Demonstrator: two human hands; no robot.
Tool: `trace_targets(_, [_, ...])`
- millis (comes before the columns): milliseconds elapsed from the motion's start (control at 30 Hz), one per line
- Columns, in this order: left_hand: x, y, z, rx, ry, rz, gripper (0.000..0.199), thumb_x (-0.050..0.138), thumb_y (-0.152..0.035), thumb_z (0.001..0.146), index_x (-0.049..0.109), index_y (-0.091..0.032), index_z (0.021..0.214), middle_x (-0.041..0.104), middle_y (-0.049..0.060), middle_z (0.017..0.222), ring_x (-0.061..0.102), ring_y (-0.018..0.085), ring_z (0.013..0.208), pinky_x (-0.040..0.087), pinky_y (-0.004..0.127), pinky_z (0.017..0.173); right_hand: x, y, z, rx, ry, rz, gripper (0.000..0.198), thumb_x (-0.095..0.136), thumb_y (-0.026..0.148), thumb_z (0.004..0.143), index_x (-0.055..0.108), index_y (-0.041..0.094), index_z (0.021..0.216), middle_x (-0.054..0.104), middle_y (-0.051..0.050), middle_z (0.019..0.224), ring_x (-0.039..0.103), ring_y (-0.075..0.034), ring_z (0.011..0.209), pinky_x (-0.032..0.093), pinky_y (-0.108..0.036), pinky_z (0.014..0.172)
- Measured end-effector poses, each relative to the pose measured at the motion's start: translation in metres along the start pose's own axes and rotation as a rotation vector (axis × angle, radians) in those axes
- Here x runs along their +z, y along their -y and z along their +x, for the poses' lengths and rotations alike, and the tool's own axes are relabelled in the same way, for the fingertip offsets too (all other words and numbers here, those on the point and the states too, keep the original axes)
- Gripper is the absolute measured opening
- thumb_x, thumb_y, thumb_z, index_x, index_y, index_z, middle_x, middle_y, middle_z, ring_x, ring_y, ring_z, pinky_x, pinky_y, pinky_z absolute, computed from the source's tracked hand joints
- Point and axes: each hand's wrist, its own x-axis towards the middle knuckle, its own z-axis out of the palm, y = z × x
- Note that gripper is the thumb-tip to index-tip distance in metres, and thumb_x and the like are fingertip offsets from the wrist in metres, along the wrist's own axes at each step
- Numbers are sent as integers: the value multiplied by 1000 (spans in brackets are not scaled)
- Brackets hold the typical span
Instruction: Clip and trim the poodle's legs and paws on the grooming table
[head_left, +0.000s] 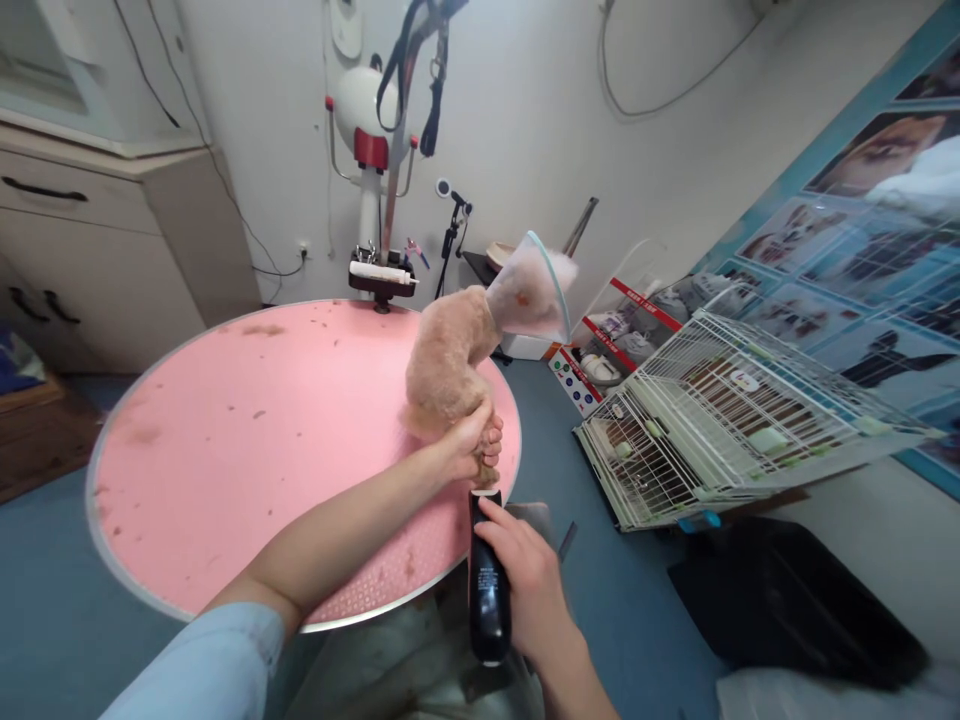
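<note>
A small tan dog (448, 350) with short-clipped fur stands at the right edge of a round pink grooming table (247, 440). A clear plastic cone (525, 290) with a pale blue rim surrounds its head, which points away to the right. My left hand (474, 442) is closed round one of the dog's legs, and the paw (486, 476) sticks out below the fingers. In my right hand (529, 570) is a black hair clipper (489, 590). The clipper's blade end is right at the paw; whether it touches the fur I cannot tell.
Loose fur tufts (262, 330) lie scattered on the tabletop. At its back edge stand a grooming arm (397, 150) with hanging straps and a small tool tray (382, 275). A white wire cage (720, 420) and a black bin-like object (795, 600) are on the right. Cabinets (90, 240) stand at left.
</note>
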Motion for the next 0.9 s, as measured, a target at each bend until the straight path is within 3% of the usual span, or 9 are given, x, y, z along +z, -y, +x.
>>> trace_targets(133, [0, 0, 0, -10, -1, 7, 47, 35, -57, 92, 40, -17, 68, 27, -9, 42, 22, 5, 32, 13, 18, 40, 3, 3, 0, -16, -69, -24, 32, 50, 10, 86, 60, 23, 113, 61, -13, 130, 66, -23, 96, 53, -37, 79])
trace_targets(300, [-2, 2, 4, -19, -4, -10, 46, 41, -59, 90, 40, -17, 70, 26, -9, 42, 22, 5, 33, 13, 17, 42, 7, 7, -4, 18, -58, -36, 32, 50, 10, 85, 61, 22, 113, 62, -13, 127, 67, -22, 91, 53, -36, 76])
trace_targets(500, [1, 4, 2, -9, -36, -12, 48, 40, -61, 89, 40, -17, 70, 26, -9, 42, 22, 4, 34, 12, 17, 42, 11, 7, -6, 27, -94, -5, 36, 49, 9, 84, 61, 22, 115, 60, -15, 130, 66, -25, 104, 54, -37, 84])
trace_targets(733, [-2, -4, -4, 40, 2, -20, 43, 36, -55, 92, 46, -16, 77, 32, -8, 47, 27, 5, 35, 18, 16, 38, 15, 0, -7, 190, -46, 262, 36, 57, 8, 77, 61, 23, 109, 54, -14, 136, 56, -24, 122, 47, -37, 99])
trace_targets(800, [-3, -8, -7, 89, 35, 10, 35, 42, -49, 91, 49, -15, 82, 29, -9, 48, 26, 4, 35, 17, 15, 37, 16, -6, -8, 265, -122, 427, 34, 67, 13, 73, 59, 24, 104, 59, -12, 127, 58, -25, 117, 46, -41, 101])
trace_targets(900, [-4, -13, -10, 149, 15, 113, 19, 48, -34, 90, 50, -15, 87, 23, -10, 48, 21, 3, 34, 11, 14, 36, 20, -20, -4, 403, -393, 730, 33, 71, 23, 74, 55, 25, 103, 67, -7, 107, 65, -23, 101, 50, -43, 93])
